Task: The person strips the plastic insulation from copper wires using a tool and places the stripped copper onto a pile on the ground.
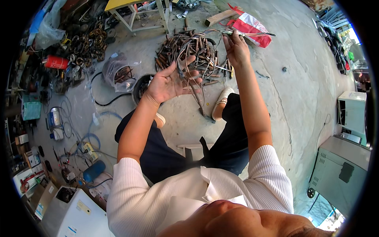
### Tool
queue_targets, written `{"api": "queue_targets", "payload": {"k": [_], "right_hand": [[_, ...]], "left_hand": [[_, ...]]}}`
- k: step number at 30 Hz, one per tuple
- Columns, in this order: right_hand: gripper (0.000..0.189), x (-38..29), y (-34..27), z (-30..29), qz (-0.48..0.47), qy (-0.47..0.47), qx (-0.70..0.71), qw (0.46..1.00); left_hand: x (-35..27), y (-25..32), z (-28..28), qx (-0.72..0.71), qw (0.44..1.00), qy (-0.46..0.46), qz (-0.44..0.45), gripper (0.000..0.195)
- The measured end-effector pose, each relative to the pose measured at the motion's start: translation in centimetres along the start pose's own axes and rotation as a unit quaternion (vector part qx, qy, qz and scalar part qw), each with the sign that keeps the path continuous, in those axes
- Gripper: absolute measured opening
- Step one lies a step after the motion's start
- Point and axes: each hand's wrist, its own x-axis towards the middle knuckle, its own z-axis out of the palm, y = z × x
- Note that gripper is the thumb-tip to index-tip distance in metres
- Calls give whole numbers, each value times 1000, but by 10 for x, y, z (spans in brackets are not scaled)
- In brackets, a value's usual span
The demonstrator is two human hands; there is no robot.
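My right hand (237, 49), fingers closed, grips one end of a bundle of thin wires and cable (213, 30) above the floor. The bundle arcs leftward to my left hand (174, 80), which is palm up with its fingers spread. Dark cable and copper-coloured wires lie across those fingers, and a dark cable piece (197, 100) hangs down from there. Beyond my hands, a heap of short brown rods or tubes (165, 56) lies on the concrete floor, with loose wires on it. A knife-like tool (220, 67) rests at the heap's right side.
A clear plastic bag (111, 71) and a dark tub (136, 93) stand left of the heap. A wooden block (222, 17) and a red-and-white bag (254, 26) lie beyond it. A yellow-topped stand (118, 4) is at the upper left; hoses (96, 137) cover the left floor.
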Motion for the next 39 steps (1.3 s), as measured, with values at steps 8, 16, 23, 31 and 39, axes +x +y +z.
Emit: {"api": "queue_targets", "payload": {"k": [8,16,23,31,39], "right_hand": [[26,10,12,-9,31,-3,50,998],[24,2,5,3,48,-58,84,994],[28,-5,1,5,80,-125,103,984],[30,-19,0,21,30,-154,-106,982],[33,-34,28,37,26,-261,-306,915]], "left_hand": [[1,-4,-4,-20,1000,-6,-2,57],[-1,-9,-18,28,999,-9,-17,44],[-5,-3,-15,204,978,13,-49,55],[0,15,-4,447,875,185,-13,59],[10,13,-26,485,830,265,75,53]]}}
